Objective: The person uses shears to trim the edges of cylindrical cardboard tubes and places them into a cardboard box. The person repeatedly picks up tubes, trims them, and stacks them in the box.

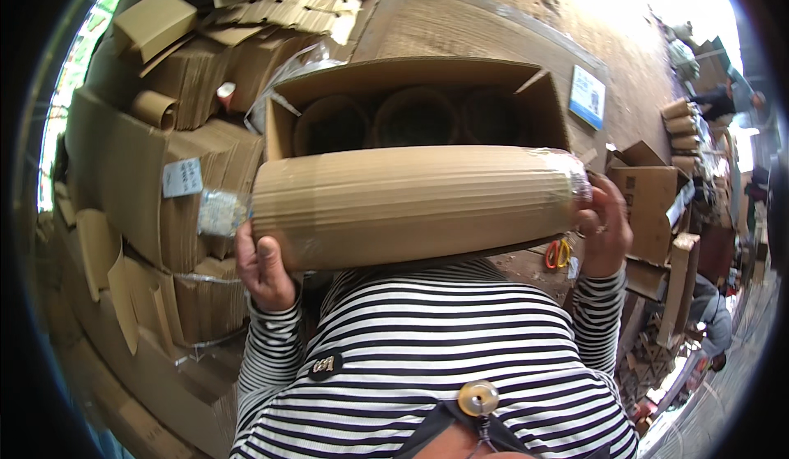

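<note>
A long roll wrapped in corrugated cardboard (407, 206) lies crosswise in front of my chest, held between both hands. My left hand (266, 274) grips its left end, thumb on the near side. At the opposite end, my right hand (607, 231) has its fingers curled against clear plastic film or tape (576, 172). Just beyond the roll stands an open cardboard carton (407, 68). Three round, dark-centred ends (414, 117) show side by side inside it; the roll hides the carton's near side.
Stacks of flat cardboard (209, 151) rise on the left, with a paper cup (226, 92) on top. A wooden board (444, 30) bears a blue-and-white printed card (587, 97). Scissors with red and yellow handles (558, 254) lie near my right wrist. Cartons (644, 206) and people (715, 317) are farther right.
</note>
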The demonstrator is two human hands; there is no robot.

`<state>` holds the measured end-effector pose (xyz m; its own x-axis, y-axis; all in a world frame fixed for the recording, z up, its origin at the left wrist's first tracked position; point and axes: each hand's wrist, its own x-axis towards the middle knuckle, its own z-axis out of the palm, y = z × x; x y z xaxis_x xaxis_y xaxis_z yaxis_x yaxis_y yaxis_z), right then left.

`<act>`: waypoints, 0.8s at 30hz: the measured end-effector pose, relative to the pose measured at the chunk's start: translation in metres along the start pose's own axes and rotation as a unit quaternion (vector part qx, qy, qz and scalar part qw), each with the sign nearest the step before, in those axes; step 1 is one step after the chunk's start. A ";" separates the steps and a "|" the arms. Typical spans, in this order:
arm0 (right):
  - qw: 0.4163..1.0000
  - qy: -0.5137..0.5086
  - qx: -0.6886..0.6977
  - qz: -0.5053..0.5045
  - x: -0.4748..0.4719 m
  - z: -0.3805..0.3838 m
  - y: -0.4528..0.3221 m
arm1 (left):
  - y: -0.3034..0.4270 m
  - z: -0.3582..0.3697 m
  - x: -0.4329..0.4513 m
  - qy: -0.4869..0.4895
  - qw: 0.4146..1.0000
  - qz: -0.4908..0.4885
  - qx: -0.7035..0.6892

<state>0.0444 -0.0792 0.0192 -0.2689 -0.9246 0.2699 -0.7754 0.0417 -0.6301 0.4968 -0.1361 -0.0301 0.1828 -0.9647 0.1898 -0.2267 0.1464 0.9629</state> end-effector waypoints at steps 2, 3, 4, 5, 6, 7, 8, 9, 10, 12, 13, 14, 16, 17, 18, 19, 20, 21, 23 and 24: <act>0.992 -0.024 -0.116 -0.033 0.001 0.003 -0.017 | -0.003 -0.001 -0.004 0.010 1.000 0.008 -0.012; 0.990 -0.032 -0.135 -0.035 0.002 0.005 -0.024 | -0.005 -0.002 -0.007 0.016 1.000 -0.006 -0.025; 0.990 -0.026 -0.129 -0.044 0.003 0.005 -0.028 | -0.008 -0.003 -0.008 0.020 1.000 0.006 -0.012; 0.991 -0.028 -0.123 -0.046 0.005 0.006 -0.031 | -0.010 -0.004 -0.010 0.025 1.000 0.010 -0.008; 0.992 -0.027 -0.116 -0.038 0.005 0.008 -0.034 | -0.012 -0.005 -0.009 0.024 1.000 0.018 -0.002; 0.996 -0.019 -0.089 -0.020 0.006 0.009 -0.034 | -0.014 -0.006 -0.007 0.025 0.999 0.021 -0.002; 0.998 -0.005 -0.062 0.005 0.008 0.014 -0.033 | -0.015 -0.005 -0.006 0.026 0.999 0.025 -0.002; 0.998 0.006 -0.045 0.041 0.011 0.018 -0.031 | -0.015 -0.004 -0.003 0.043 0.999 0.024 0.000; 0.997 0.032 -0.025 0.071 0.014 0.022 -0.029 | -0.014 -0.002 0.002 0.059 0.998 0.023 0.003; 0.990 0.053 0.083 0.105 0.020 0.029 -0.024 | -0.008 0.003 0.013 0.110 0.993 0.035 0.021; 0.979 0.043 0.151 0.133 0.023 0.030 -0.021 | -0.002 0.003 0.019 0.121 0.990 0.055 0.035; 0.980 0.056 0.151 0.115 0.029 0.036 -0.017 | 0.005 0.004 0.028 0.128 0.989 0.072 0.024; 0.967 0.068 0.217 0.113 0.040 0.040 -0.013 | 0.021 0.006 0.043 0.119 0.987 0.105 0.008; 0.962 0.081 0.229 0.122 0.046 0.041 -0.011 | 0.031 0.004 0.052 0.102 0.987 0.121 0.011; 0.966 0.085 0.220 0.109 0.052 0.039 -0.010 | 0.040 0.004 0.061 0.106 0.986 0.125 0.001; 0.970 0.084 0.216 0.070 0.059 0.036 -0.009 | 0.048 0.004 0.070 0.098 0.985 0.137 -0.024; 0.969 0.083 0.225 0.067 0.070 0.033 -0.008 | 0.057 0.000 0.083 0.099 0.987 0.129 -0.008; 0.966 0.077 0.244 0.020 0.081 0.029 -0.008 | 0.064 -0.003 0.095 0.075 0.987 0.138 -0.023; 0.981 0.107 0.158 -0.038 0.103 0.024 -0.008 | 0.074 -0.007 0.122 0.091 0.982 0.145 -0.076; 0.975 0.122 0.177 -0.048 0.113 0.022 -0.008 | 0.076 -0.009 0.135 0.122 0.965 0.224 0.053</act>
<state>0.0323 -0.1921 0.0386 -0.3670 -0.7982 0.4776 -0.5688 -0.2137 -0.7943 0.5126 -0.2531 0.0700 0.2616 -0.7269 0.6349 -0.4292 0.5016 0.7511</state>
